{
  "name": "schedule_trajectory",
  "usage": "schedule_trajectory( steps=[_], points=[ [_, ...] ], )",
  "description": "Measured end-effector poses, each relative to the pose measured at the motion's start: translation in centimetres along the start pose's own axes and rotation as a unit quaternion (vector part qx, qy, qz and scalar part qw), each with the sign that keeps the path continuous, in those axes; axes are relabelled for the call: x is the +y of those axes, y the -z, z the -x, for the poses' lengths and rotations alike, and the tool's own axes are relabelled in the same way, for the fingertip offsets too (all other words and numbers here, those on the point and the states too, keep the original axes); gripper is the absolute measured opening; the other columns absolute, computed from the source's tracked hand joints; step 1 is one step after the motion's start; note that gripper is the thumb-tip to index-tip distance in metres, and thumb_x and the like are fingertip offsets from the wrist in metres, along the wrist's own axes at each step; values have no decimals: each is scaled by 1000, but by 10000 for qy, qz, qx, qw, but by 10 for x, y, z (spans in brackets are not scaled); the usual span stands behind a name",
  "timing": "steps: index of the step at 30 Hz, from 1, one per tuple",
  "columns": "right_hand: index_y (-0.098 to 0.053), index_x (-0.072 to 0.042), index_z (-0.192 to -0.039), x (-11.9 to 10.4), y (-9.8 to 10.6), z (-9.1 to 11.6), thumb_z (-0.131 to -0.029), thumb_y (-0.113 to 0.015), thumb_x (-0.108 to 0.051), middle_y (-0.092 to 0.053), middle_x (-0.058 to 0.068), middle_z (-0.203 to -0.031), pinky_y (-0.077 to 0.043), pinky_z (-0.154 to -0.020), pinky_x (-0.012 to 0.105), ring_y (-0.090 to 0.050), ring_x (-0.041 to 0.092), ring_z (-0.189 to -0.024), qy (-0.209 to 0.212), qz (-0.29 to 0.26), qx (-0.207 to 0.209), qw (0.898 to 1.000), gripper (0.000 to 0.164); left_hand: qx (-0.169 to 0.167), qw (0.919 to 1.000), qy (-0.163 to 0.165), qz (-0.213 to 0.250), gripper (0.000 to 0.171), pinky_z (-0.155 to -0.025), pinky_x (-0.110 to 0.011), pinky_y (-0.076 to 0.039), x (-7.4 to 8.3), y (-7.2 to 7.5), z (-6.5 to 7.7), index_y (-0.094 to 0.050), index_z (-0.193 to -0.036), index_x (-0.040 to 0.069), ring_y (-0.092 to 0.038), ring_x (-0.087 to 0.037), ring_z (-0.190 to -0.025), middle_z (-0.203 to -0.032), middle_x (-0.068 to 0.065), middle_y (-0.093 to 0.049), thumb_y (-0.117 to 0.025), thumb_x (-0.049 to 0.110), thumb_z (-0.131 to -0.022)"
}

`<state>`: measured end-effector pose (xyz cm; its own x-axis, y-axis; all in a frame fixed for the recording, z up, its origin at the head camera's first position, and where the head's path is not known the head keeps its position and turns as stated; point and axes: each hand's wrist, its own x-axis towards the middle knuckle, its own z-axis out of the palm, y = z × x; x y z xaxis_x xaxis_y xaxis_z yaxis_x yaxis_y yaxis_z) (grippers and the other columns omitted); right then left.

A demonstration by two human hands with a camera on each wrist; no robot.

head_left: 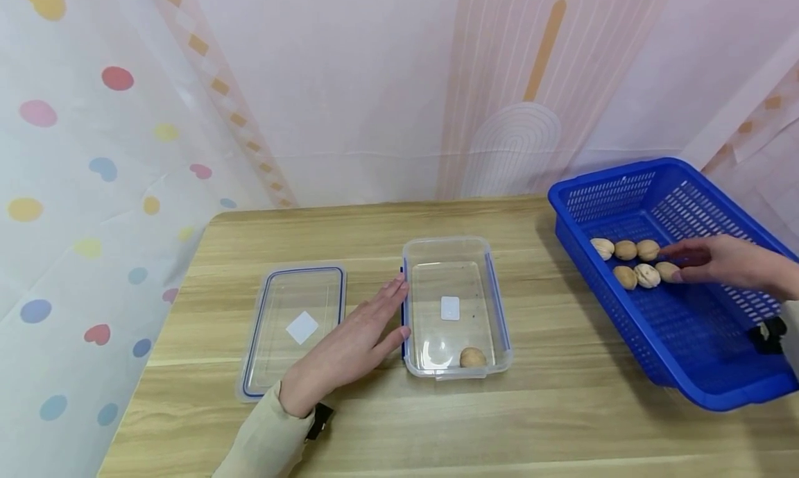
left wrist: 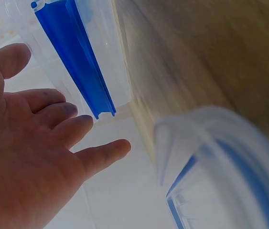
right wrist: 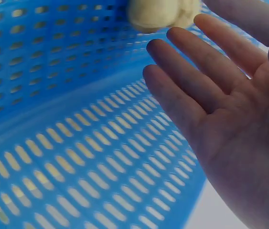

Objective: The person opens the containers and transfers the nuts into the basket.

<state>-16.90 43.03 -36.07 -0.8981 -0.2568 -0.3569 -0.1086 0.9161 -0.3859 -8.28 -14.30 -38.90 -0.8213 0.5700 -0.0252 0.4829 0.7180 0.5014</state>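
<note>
My left hand [head_left: 352,339] lies with straight fingers along the left side of a clear plastic container [head_left: 449,249]; its fingertips are right at the container's rim. A single walnut [head_left: 472,357] sits in the container's near right corner. In the left wrist view, the container's blue side latch [left wrist: 74,57] is beyond the fingers. My right hand [head_left: 727,259] reaches into a blue basket [head_left: 674,353], fingers extended and thumb tip by the nearest walnut [head_left: 667,272]. Several walnuts [head_left: 637,250] lie in two rows there. The right wrist view shows the palm with fingers spread beside walnuts [right wrist: 156,12].
A clear lid [head_left: 281,367] with a blue seal and a white label lies left of the container, partly behind my left forearm. All stand on a wooden table [head_left: 543,422]. A patterned curtain [head_left: 362,89] hangs along the table's far edge.
</note>
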Motion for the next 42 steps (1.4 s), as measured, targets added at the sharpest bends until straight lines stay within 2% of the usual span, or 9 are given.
schedule_trajectory(
  steps=[8,12,15,18,21,23,25,32,42],
  points=[
    [-47,22,-138,-22,14,19,-105,-63,-17,-52,46,-133,-57,-83,61,-62,57,-108,-10,74,512,9987,54,10,10000,-17,-3,70,-122,-58,-25,1,2,0,-23,-164,4,-18,-27,-157,-172,-8,-13,-51,38,-110],
    [-51,21,-136,-32,17,29,-107,-59,-16,-55,45,-130,-61,-74,31,-62,56,-106,181,-96,1159,9930,47,21,10000,-21,7,70,-122,-58,-25,1,2,0,-24,-164,4,-18,-27,-157,-172,-8,-13,-51,37,-110],
    [-56,19,-132,-40,15,37,-107,-58,-14,-59,44,-124,-46,-64,7,-71,27,-94,275,-238,1733,9842,41,23,10000,-19,29,70,-122,-58,-25,1,2,0,-24,-164,3,-18,-28,-157,-172,-9,-13,-51,37,-110],
    [-58,17,-129,-48,12,45,-107,-57,-15,-60,42,-119,-39,-64,0,-56,-13,-85,330,-462,2216,9735,39,28,10000,-16,17,70,-122,-58,-26,1,3,0,-24,-164,3,-19,-29,-157,-172,-9,-14,-51,37,-110],
    [-62,14,-125,-58,7,53,-107,-58,-14,-72,4,-108,-38,-68,-2,-41,-27,-83,440,-725,2672,9599,33,23,10000,-12,7,70,-122,-57,-26,1,3,0,-24,-164,3,-18,-28,-157,-172,-9,-14,-52,37,-110],
    [-63,13,-123,-66,5,58,-107,-57,-12,-65,-23,-101,-38,-71,-2,-44,-25,-84,567,-894,2896,9513,30,19,10000,-12,12,70,-122,-57,-26,0,3,0,-24,-164,3,-18,-27,-157,-172,-9,-14,-52,37,-110],
    [-64,12,-121,-74,4,63,-107,-57,-12,-50,-39,-96,-37,-73,-1,-47,-21,-84,616,-983,3081,9443,29,13,10000,-10,18,70,-122,-57,-26,0,3,0,-23,-164,2,-18,-27,-157,-172,-9,-14,-52,37,-110],
    [-64,13,-120,-104,1,77,-105,-59,-5,-51,-40,-97,-35,-76,-2,-48,-18,-86,680,-1272,3366,9305,24,10,10000,11,35,70,-122,-59,-26,0,2,0,-22,-164,3,-18,-28,-157,-172,-9,-13,-51,37,-110],
    [-68,2,-123,-139,-18,91,-103,-62,-3,-58,-29,-114,-34,-88,-1,-50,-14,-106,1228,-1219,3353,9261,21,-22,10000,15,85,70,-123,-57,-25,1,2,-1,-21,-164,4,-17,-28,-157,-172,-9,-13,-50,38,-110]
  ],
)
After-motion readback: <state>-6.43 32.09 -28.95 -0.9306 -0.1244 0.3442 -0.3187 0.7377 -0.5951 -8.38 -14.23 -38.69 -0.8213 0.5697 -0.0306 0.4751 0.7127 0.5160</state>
